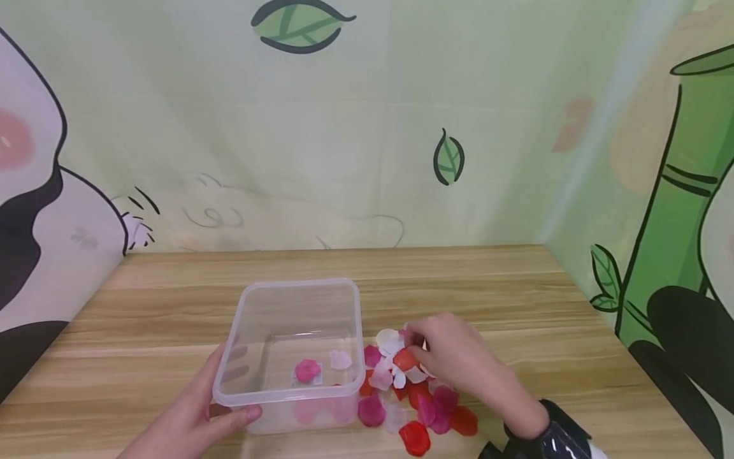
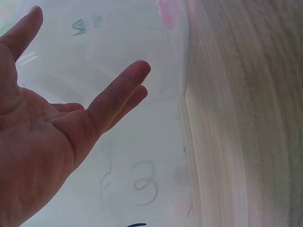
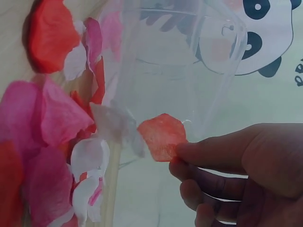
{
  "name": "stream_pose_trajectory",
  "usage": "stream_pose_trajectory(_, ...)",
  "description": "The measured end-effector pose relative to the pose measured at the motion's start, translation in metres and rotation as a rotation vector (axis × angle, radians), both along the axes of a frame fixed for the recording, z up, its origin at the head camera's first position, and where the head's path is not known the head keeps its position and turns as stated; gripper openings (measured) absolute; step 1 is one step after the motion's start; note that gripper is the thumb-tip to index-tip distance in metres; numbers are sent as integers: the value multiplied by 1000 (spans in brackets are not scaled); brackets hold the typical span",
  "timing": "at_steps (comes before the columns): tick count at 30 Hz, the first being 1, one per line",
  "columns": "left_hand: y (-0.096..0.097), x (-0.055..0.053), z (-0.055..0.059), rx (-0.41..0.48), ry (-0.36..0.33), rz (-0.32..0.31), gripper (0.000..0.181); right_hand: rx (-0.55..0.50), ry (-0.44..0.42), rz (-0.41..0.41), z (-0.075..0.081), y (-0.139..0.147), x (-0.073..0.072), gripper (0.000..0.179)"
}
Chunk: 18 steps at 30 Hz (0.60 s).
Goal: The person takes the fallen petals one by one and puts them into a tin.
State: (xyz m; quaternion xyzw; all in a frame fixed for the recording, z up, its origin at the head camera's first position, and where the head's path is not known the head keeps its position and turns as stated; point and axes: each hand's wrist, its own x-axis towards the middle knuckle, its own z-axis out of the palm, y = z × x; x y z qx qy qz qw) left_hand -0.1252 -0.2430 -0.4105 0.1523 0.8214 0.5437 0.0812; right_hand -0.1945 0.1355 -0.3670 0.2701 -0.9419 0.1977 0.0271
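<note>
Wooden tabletop (image 1: pixel 459 280) bearing a translucent container (image 1: pixel 275 417) with petals inside; beside it, heaped petals (image 1: pixel 425 408); left hand (image 1: pixel 195 408), fingers spread, touching the container; right hand (image 1: pixel 453 354) pinching one orange-red petal (image 3: pixel 163 136) over the heap.

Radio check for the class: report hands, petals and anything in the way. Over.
Left hand against clear container; right hand pinching red petal. Loose petals piled right of container, some inside. Container's top uncovered; nothing seen blocking it.
</note>
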Motion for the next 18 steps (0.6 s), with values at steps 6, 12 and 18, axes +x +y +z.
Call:
stream_pose_trajectory(6, 0, 0, 0, 0, 20, -3, 101, -62, -18, -19, 4, -1, 2, 10)
stream_pose_trajectory(12, 1, 0, 0, 5, 41, -5, 101, -95, 15, -24, 5, -2, 4, 8)
stream_pose_trajectory(18, 1, 0, 0, 4, 46, -4, 101, -166, 106, -14, 6, -2, 6, 11)
